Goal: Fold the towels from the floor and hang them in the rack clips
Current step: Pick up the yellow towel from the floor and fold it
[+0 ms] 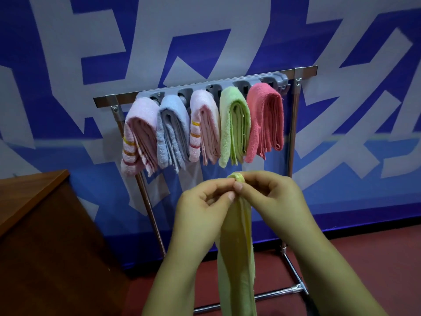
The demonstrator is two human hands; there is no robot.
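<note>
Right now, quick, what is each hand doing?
Left hand: fingers pinching the yellow-green towel at its top.
Right hand: pinching the same towel.

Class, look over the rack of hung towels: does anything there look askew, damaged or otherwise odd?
Nothing stands out. Five folded towels hang side by side from the rack: striped pink, blue, striped pink, green and coral. The left hand and right hand pinch a yellow-green towel below.

One camera only, worn on the person's head. It looks forward and down, close over both hands (239, 201), toward the rack (205, 87) near the wall (68, 53); its wide lens bends the edges.
</note>
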